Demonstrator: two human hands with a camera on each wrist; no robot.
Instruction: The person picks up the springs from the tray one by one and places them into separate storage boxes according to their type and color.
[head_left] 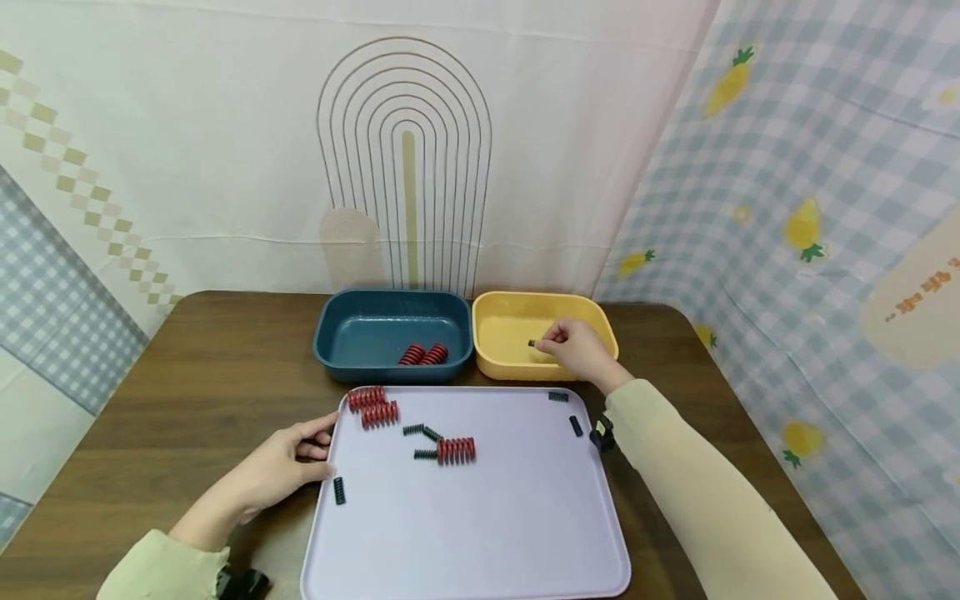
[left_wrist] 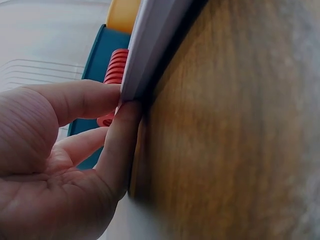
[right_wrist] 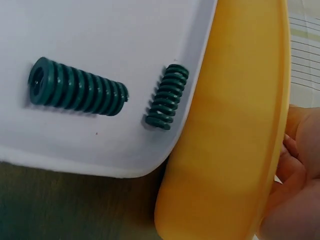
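Note:
My right hand (head_left: 577, 346) pinches a small dark green coil spring (head_left: 532, 342) over the yellow bin (head_left: 543, 372). In the right wrist view that hand shows only partly, behind the bin's wall, and the spring is hidden. My left hand (head_left: 279, 462) holds the left rim of the white tray (head_left: 525, 517) between thumb and fingers. Three thick red springs (head_left: 456, 451) lie on the tray, two of them near its back left corner. Several green springs are spread there too, one (right_wrist: 167, 97) near the back right corner and another (head_left: 339, 490) by my left thumb.
Left of the yellow bin, a blue bin (head_left: 393, 373) holds red springs (head_left: 434, 354). Both bins stand behind the tray on the brown wooden table (head_left: 225, 358). Patterned cloth (head_left: 547, 167) hangs behind the table and along its right side.

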